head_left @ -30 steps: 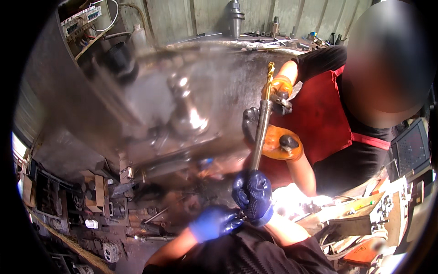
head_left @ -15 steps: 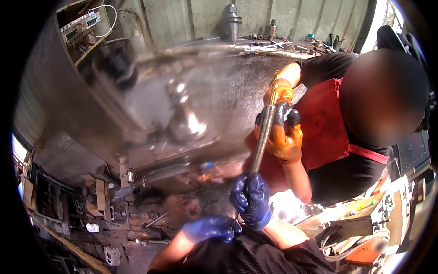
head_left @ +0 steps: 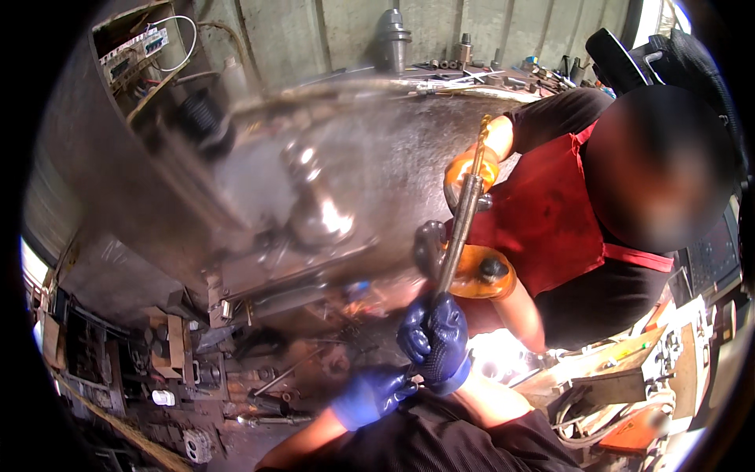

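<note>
**Steel drum, long rod, two gloved hands**

Steel fills the upper left of the frame: a large blurred metal drum (head_left: 259, 189). A co-worker in a red apron (head_left: 558, 212) stands at right, orange-gloved hands (head_left: 480, 271) around a long metal rod (head_left: 460, 224) running through the centre. Lower centre, the right hand (head_left: 435, 338), blue-gloved, is clamped around the rod's lower end. The left hand (head_left: 371, 393) sits just below; whether it grips anything, I cannot tell.
</note>
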A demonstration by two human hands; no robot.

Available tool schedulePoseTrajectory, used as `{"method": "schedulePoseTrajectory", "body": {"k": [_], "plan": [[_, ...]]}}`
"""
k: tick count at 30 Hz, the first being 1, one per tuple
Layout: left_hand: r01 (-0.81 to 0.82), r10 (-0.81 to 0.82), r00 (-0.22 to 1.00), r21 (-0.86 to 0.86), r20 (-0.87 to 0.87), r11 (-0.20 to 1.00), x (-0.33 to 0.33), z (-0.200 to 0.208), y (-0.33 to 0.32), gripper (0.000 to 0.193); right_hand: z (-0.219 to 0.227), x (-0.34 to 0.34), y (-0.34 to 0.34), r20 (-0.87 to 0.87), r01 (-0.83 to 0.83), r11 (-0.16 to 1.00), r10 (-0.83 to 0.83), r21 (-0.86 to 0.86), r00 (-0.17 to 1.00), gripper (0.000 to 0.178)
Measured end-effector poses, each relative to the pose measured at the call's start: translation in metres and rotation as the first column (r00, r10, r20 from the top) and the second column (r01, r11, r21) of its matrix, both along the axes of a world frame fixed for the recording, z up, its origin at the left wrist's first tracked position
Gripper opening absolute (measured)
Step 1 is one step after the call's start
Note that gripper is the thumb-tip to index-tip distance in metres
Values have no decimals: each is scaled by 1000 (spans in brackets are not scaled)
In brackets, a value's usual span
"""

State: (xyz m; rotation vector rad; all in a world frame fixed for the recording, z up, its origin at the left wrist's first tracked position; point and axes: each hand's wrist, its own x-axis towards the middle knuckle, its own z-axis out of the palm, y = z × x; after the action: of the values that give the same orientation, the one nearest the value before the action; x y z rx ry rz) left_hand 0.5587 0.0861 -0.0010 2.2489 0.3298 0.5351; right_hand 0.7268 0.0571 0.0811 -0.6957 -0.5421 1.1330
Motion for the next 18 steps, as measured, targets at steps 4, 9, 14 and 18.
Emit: {"method": "schedulePoseTrajectory", "body": {"k": [4,9,14,18], "plan": [[97,-58,984,226,-170,969,-4,3,13,30,-6,1,1,54,27,998,-30,51,998,51],[-48,20,986,-166,-165,985,-15,-11,1,25,-11,-3,2,106,73,995,-79,61,991,48],[-115,72,987,-314,-144,942,-4,9,-11,27,-6,-5,5,163,116,992,-123,53,979,47],[278,-249,955,-773,160,570,-19,-19,13,38,-13,-7,3,183,122,992,-118,-11,976,48]]}}
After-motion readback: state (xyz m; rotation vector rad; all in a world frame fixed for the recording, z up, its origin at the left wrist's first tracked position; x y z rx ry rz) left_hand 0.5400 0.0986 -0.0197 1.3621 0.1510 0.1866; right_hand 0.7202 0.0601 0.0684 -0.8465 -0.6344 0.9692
